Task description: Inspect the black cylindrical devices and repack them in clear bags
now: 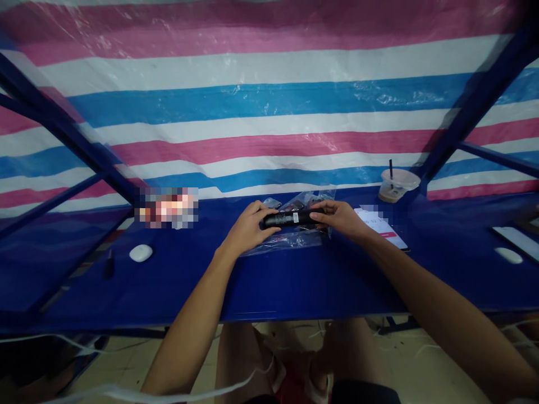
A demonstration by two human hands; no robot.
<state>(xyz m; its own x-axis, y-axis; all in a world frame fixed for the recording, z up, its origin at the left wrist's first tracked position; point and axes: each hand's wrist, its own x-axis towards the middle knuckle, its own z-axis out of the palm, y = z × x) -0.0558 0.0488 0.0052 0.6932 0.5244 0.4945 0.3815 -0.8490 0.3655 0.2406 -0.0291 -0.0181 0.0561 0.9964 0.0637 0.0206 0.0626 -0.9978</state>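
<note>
A black cylindrical object with a small white label and fine print lies level between my hands, over the blue table. My left hand grips its left end, thumb below and fingers above. At the right end, my right hand pinches it between thumb and fingers. What the cylinder is, I cannot tell. Beneath and behind it spreads a clear plastic bag, crumpled, with some dark items showing through at the back.
A lit phone lies right of my right hand, with a lidded plastic cup and straw behind it. White rounded objects and a dark slim item sit left. Blue metal posts flank a striped sheet.
</note>
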